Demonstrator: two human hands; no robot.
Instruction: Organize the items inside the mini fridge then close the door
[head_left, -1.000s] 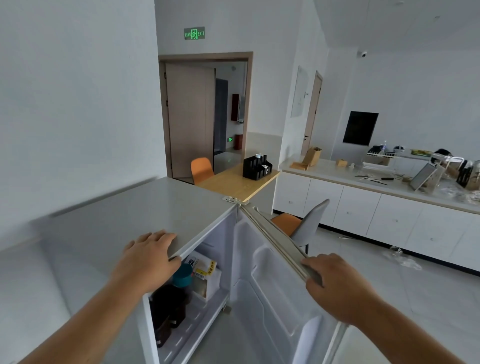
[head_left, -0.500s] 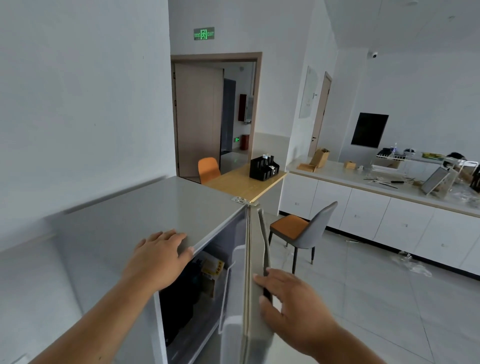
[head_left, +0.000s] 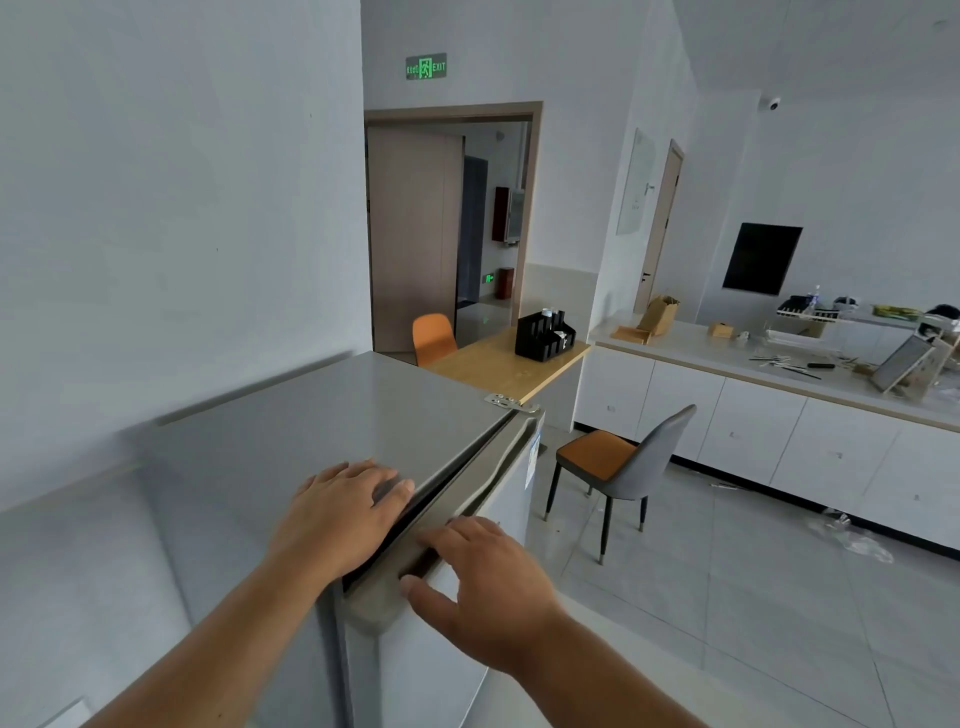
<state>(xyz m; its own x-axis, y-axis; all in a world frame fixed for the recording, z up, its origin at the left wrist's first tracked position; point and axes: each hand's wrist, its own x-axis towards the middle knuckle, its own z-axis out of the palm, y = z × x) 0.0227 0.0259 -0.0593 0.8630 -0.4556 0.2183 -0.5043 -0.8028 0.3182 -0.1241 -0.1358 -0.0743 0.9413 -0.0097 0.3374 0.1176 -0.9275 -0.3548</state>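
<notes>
The silver mini fridge (head_left: 322, 415) stands against the left wall, seen from above. Its door (head_left: 483, 467) lies almost flush against the body, with only a thin dark gap along the top seal. My left hand (head_left: 343, 512) rests flat on the fridge's top near the front edge, holding nothing. My right hand (head_left: 488, 587) presses flat on the door's top edge, fingers spread over the recessed handle strip. The items inside are hidden behind the door.
A grey chair with an orange seat (head_left: 618, 467) stands just right of the fridge. Behind it a wooden table (head_left: 498, 364) carries a black organizer (head_left: 543, 335). A long white counter (head_left: 753, 415) with clutter runs along the right. Tiled floor lies to the right.
The door has swung from wide open to nearly closed, pushed by my right hand, which moved left with it. The items inside went out of sight. My left hand stayed on top.
</notes>
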